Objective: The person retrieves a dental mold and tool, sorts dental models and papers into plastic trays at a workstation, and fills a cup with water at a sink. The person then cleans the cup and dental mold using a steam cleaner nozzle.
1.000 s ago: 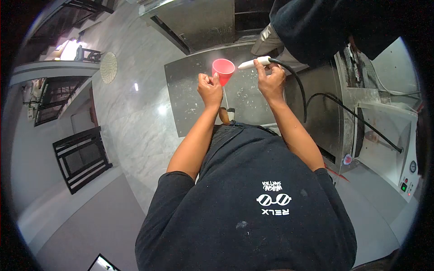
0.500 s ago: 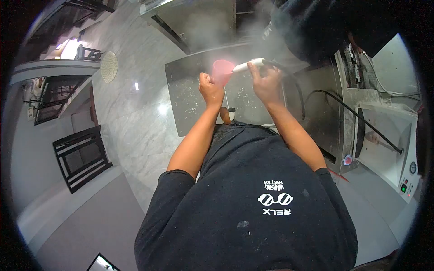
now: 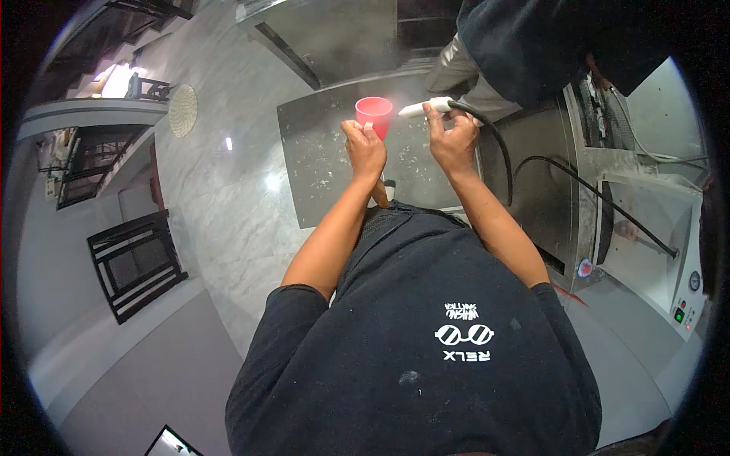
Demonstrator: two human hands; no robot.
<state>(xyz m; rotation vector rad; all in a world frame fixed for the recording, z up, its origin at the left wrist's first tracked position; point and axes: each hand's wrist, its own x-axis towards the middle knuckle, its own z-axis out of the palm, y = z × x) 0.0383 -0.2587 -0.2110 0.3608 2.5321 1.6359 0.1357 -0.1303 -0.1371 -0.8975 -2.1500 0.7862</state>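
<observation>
A pinkish-red cup point(image 3: 374, 112), wider at its round rim, is held roughly upright in the left hand point(image 3: 366, 154), its open mouth visible. Just beside it, apart, a slim white nozzle point(image 3: 426, 108) lies nearly level in the right hand point(image 3: 455, 144), tapered tip toward the cup, a black hose point(image 3: 501, 143) curving from its back.
</observation>
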